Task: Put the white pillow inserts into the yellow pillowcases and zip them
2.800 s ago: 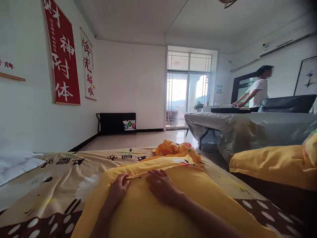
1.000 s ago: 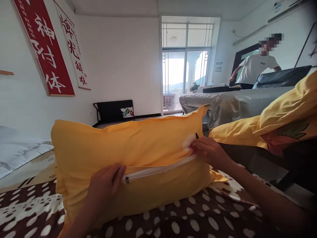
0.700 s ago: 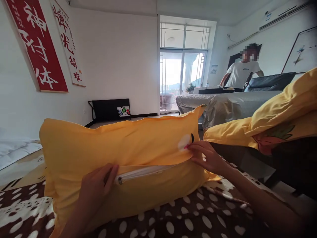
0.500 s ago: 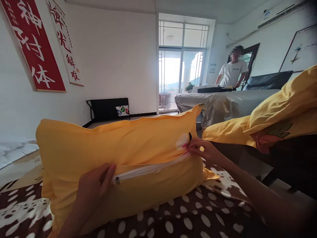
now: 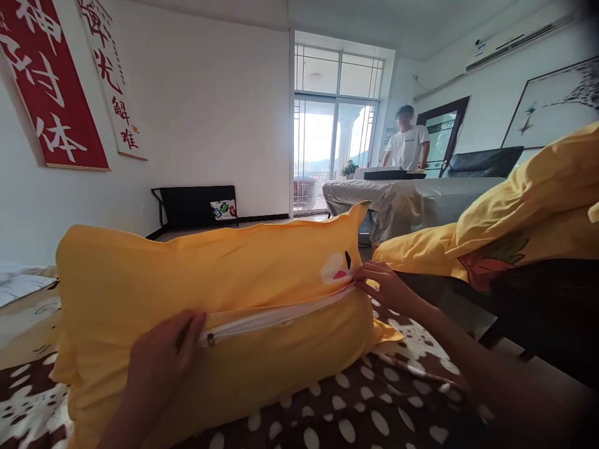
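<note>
A yellow pillow in its pillowcase (image 5: 154, 268) stands on edge before me on a brown blanket with white spots (image 5: 346, 430). A white zipper (image 5: 276, 318) runs across the side facing me, its slider (image 5: 210, 340) at the left end. My left hand (image 5: 163, 355) pinches the pillowcase fabric just left of the slider. At the right end of the zipper, my right hand (image 5: 374, 280) pinches the pillowcase edge, beside a printed white patch with a pink mark. The left fingertips are partly hidden by the hand.
More yellow bedding (image 5: 528, 212) is heaped at the right over something dark. Behind it stands a plastic-covered table (image 5: 440, 193), with a person (image 5: 407, 146) in a white shirt at its far side. A black folded frame (image 5: 196, 206) leans against the back wall.
The view has turned slightly right, so everything sits a little further left. Both hands keep their places on the pillowcase. The person at the table has shifted posture.
</note>
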`<control>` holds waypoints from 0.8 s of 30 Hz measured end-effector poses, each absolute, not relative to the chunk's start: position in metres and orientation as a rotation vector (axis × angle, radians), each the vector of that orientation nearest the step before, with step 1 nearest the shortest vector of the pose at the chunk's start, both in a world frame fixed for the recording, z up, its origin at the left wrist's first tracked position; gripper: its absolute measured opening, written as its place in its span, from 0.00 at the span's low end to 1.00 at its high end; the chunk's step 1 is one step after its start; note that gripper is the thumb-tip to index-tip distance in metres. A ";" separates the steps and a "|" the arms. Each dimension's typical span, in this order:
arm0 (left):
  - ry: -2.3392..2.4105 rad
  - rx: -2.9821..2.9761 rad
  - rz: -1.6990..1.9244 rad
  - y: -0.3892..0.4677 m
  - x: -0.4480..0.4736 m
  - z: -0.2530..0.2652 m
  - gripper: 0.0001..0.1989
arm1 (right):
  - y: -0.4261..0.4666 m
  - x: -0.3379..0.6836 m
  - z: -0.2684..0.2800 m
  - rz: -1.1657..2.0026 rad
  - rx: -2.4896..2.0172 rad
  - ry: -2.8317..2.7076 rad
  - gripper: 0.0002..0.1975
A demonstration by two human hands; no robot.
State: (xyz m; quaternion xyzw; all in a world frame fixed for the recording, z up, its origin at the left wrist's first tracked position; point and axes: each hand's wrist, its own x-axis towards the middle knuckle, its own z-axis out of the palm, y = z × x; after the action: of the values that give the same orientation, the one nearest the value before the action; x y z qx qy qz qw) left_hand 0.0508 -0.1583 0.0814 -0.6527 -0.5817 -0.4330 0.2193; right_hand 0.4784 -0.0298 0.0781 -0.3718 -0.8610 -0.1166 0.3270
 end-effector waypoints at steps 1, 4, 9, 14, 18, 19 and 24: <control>-1.623 -1.806 -1.207 -0.158 0.051 0.082 0.22 | -0.028 0.481 0.075 -0.362 -0.994 -2.237 0.11; -1.650 -1.813 -1.229 -0.158 0.052 0.084 0.21 | -0.023 0.486 0.065 -0.426 -1.061 -2.165 0.09; -1.667 -1.828 -1.247 -0.159 0.055 0.087 0.22 | -0.012 0.482 0.045 -0.306 -1.171 -1.969 0.10; -1.689 -1.853 -1.211 -0.164 0.055 0.084 0.22 | -0.004 0.480 0.041 -0.026 -1.134 -1.908 0.11; -1.622 -1.868 -1.158 -0.168 0.055 0.086 0.20 | -0.003 0.488 0.052 0.024 -1.085 -1.856 0.11; -1.578 -1.871 -1.155 -0.168 0.055 0.088 0.20 | -0.003 0.490 0.053 0.016 -1.074 -1.826 0.11; -1.459 -1.853 -1.198 -0.171 0.052 0.093 0.18 | -0.003 0.489 0.044 -0.052 -1.039 -1.666 0.09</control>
State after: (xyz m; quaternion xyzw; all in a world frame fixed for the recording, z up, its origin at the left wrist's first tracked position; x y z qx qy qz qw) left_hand 0.0524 -0.1709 0.0930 -0.6791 -0.5346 -0.4390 0.2454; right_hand 0.4885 -0.0028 0.0445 -0.4398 -0.7053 -0.0221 0.5556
